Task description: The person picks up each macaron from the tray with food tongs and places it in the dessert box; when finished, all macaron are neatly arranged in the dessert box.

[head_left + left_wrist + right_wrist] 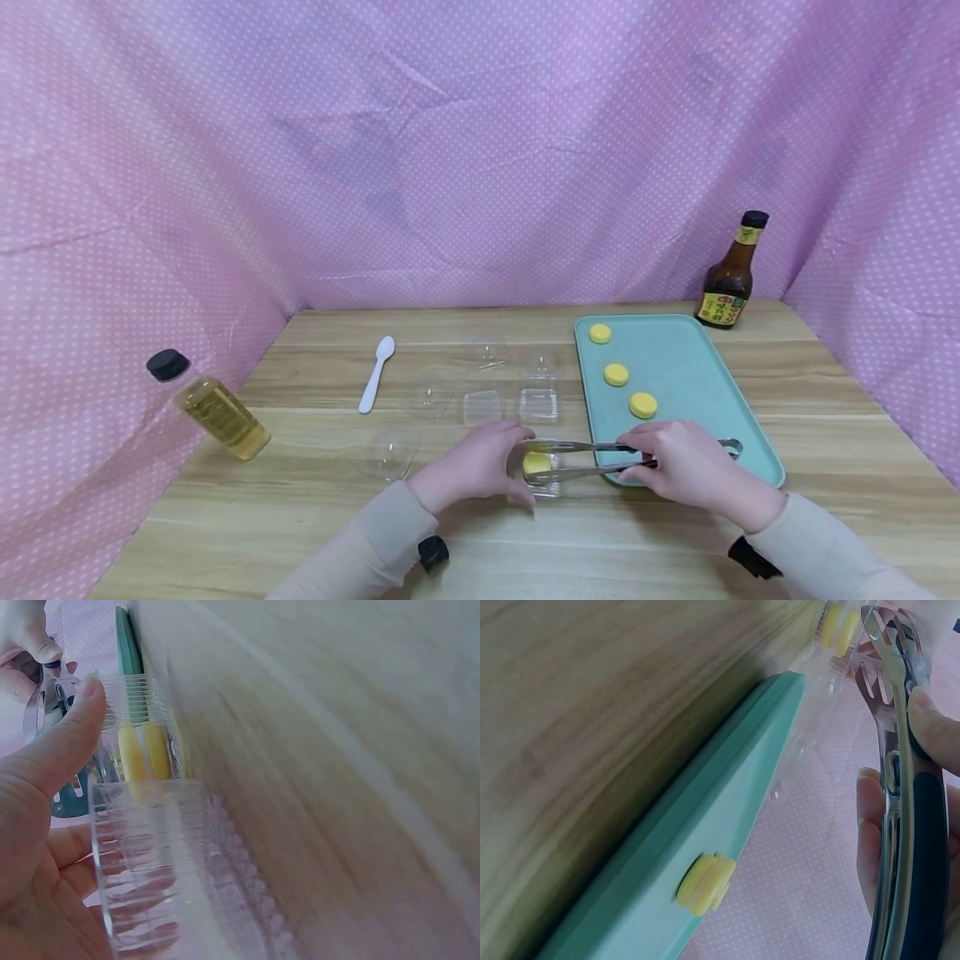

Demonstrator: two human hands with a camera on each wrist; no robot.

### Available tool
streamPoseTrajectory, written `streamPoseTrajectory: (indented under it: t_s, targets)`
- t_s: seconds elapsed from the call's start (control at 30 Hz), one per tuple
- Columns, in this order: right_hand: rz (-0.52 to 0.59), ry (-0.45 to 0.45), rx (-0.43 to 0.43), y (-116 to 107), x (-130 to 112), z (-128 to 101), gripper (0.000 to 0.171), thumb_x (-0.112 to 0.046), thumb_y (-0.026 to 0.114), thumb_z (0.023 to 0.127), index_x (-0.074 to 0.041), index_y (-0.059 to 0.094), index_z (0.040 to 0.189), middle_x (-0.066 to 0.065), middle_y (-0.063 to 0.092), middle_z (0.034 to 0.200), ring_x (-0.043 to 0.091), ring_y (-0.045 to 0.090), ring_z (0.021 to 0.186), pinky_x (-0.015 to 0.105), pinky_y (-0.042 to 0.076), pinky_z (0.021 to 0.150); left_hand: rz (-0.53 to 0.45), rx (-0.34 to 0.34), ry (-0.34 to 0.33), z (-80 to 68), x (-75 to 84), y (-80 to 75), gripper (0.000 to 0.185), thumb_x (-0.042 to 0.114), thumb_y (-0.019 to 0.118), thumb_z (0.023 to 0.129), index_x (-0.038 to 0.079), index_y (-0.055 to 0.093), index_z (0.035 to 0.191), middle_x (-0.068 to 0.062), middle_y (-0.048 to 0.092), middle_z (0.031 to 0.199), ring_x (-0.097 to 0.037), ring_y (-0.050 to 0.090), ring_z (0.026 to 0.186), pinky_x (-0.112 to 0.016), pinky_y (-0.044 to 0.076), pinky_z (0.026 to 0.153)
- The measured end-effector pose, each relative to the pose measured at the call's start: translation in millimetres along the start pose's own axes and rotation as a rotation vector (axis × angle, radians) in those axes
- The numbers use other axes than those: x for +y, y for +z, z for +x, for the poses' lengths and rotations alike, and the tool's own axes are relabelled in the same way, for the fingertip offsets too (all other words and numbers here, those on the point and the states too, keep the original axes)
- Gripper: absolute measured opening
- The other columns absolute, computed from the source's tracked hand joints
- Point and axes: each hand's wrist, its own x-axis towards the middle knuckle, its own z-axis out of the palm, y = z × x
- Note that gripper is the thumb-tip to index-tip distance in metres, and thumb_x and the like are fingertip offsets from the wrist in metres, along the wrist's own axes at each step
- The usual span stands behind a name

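Tongs point(592, 458) in the right hand point(678, 471), fingers closed round them, reach a yellow cake point(536, 463) inside the clear box point(545, 483), which the left hand point(476, 467) grips on the bench point(315, 517).

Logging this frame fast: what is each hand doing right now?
Left hand: holds the clear plastic box, thumb on its rim.
Right hand: grips the metal tongs, whose tips are at the yellow cake in that box.

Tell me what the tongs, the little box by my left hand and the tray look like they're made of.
Tongs: polished metal, mirror-bright and slotted, with a dark grip, probably rubber or plastic. Little box: thin clear plastic, see-through with ribbed walls. Tray: likely matte plastic, uniform teal with a rounded rim.
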Motion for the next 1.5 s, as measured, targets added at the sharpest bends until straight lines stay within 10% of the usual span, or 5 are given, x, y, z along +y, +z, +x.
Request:
streamPoseTrajectory:
  t_s: [0.43, 0.93, 1.5]
  targets:
    - [0.026, 0.154, 0.040, -10, 7, -12, 0.041, -0.024, 0.085, 0.065, -0.006, 0.072, 0.099, -0.009, 0.065, 0.078, -0.001, 0.050, 0.065, 0.019, 0.045, 0.055, 0.082, -0.029, 0.021, -2.5, 4.7, -4.6, 0.084, 0.049, 0.079, 0.066, 0.006, 0.052, 0.133, -0.005, 0.056, 0.130, -0.019, 0.052, 0.120, -0.034, 0.040, 0.107]
    - [0.001, 0.137, 0.128, -11, 13, -20, 0.043, -0.022, 0.088, 0.060, -0.006, 0.073, 0.097, -0.008, 0.067, 0.080, -0.004, 0.050, 0.068, 0.022, 0.049, 0.057, 0.054, -0.014, 0.041, -2.4, 8.7, -25.5, 0.071, 0.045, 0.066, 0.085, 0.005, 0.045, 0.138, -0.011, 0.051, 0.138, -0.025, 0.050, 0.125, -0.038, 0.041, 0.107]
    - [-0.007, 0.182, 0.154, -13, 22, -28, 0.045, -0.020, 0.089, 0.057, -0.007, 0.072, 0.097, -0.012, 0.062, 0.076, -0.004, 0.048, 0.067, 0.020, 0.047, 0.055, 0.149, 0.064, 0.065, 28.8, -11.2, -53.3, 0.066, 0.037, 0.072, 0.082, 0.004, 0.049, 0.134, -0.011, 0.055, 0.131, -0.026, 0.055, 0.118, -0.039, 0.045, 0.103]
